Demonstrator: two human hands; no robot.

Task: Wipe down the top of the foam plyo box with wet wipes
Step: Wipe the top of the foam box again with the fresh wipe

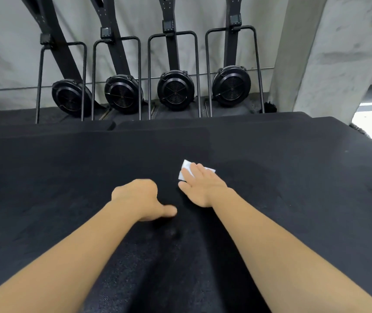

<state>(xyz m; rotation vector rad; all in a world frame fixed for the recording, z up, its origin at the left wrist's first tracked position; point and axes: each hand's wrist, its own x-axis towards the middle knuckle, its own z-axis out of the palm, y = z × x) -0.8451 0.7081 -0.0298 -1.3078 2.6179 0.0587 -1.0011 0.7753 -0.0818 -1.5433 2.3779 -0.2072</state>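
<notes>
The right hand (199, 188) lies flat on a white wet wipe (186, 168), with the fingers straight and close together and pressing the wipe down on the black top of the foam plyo box (67, 172). Only the far edge and the left corner of the wipe show beyond the fingertips; the rest is hidden under the palm.

The left hand (140, 199) rests on the same top, just to the left of the right hand and a little nearer to the person, without touching it. Its fingers are folded under, so that only the back of the hand shows, and its thumb (169, 211) points out toward the right hand. Nothing is seen in this hand. Both bare forearms reach forward over the box.

Beyond the fingertips, past the far edge of the box, four black rowing machines (175, 90) stand upright in a row against a grey concrete wall (4, 53). Far to the right of the right hand stands a concrete pillar (329, 53).
</notes>
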